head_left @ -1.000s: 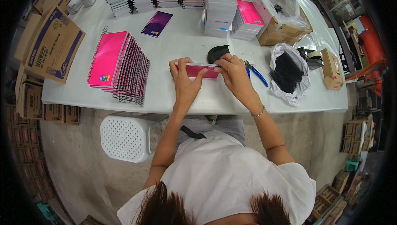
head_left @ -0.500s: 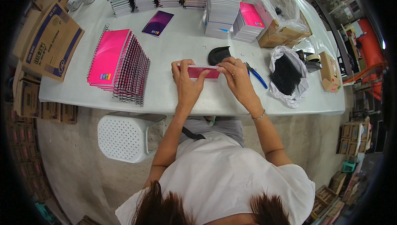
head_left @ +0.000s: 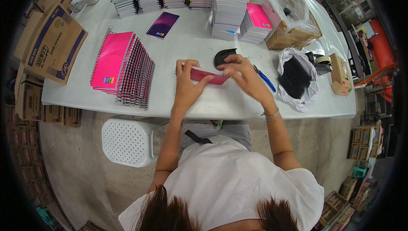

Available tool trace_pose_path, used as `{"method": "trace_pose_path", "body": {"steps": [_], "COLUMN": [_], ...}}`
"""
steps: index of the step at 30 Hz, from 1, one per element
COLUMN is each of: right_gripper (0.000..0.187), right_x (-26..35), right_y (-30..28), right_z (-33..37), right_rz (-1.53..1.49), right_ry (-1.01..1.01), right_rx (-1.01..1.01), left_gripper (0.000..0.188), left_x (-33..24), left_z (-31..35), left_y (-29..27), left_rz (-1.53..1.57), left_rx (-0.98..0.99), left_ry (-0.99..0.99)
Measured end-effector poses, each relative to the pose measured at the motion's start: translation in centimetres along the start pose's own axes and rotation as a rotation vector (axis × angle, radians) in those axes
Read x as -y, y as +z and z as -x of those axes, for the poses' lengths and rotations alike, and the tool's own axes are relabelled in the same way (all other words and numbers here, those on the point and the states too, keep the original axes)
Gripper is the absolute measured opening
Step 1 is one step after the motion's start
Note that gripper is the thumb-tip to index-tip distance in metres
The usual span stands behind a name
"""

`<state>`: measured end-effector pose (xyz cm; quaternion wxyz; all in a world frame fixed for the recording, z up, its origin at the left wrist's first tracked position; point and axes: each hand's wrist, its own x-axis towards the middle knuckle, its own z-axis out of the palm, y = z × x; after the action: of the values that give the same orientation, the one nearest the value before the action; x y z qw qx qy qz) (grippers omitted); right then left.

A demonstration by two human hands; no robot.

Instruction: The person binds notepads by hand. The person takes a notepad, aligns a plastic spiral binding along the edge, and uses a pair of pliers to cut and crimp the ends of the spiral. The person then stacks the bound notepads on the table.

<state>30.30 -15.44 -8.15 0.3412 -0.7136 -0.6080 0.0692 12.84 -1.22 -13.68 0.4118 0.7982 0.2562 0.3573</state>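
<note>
1. Pink notebook (head_left: 202, 74) is in the grasp of the left hand (head_left: 188, 87), near the desk's front edge; its cover faces 6 o'clock and a pale long edge faces up.
2. Left fingers are clamped on it, thumb across the cover, the others over the far side.
3. Right hand (head_left: 246, 82) is at the notebook's 3 o'clock end, fingers bent and slightly blurred; I cannot tell whether they pinch anything.
4. Just beside the right fingers, between 1 and 2 o'clock from the notebook, lies a black curved object (head_left: 224, 56) on the desk (head_left: 170, 56).
5. Toward 3 o'clock, running outward, come blue-handled pliers (head_left: 267, 81), partly hidden by the right hand, then a white plastic bag (head_left: 309, 97) of black coils (head_left: 293, 76), a tape dispenser (head_left: 321, 63) and a small brown box (head_left: 341, 74).
6. At 9 o'clock stands a stack of pink notebooks (head_left: 111, 61) with protruding coils.
7. Between 10 and 11 o'clock a purple notebook (head_left: 162, 25) lies flat.
8. Farther out, spiral-bound stacks (head_left: 146, 1) stand at 11 o'clock, a tall white stack (head_left: 231, 12) near 1, and a plastic-lined carton (head_left: 285, 39) at 2.
9. Below the desk, toward 8 o'clock, is a white stool (head_left: 127, 141).
</note>
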Motion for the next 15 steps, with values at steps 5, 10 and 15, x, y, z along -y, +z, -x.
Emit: {"method": "trace_pose_path", "body": {"steps": [5,10,15], "right_gripper": [0.052,0.064,0.063], "right_x": [-4.6,-4.2,-2.6], "right_y": [1.3,2.9,-1.5], "right_z": [-1.8,-3.0,-2.8], "right_rz": [0.087,0.264,-0.917], "right_ry": [0.241,0.154,0.258], "right_rx": [0.000,0.125,0.403], "left_gripper": [0.056,0.072,0.080], "left_x": [0.0,0.7,1.0], "left_z": [-0.4,0.2,0.5], "left_y": [-2.6,-1.8,-1.5], "left_rz": [0.030,0.107,0.056], "left_rx": [0.134,0.147,0.109], "left_ry": [0.058,0.065,0.033]}}
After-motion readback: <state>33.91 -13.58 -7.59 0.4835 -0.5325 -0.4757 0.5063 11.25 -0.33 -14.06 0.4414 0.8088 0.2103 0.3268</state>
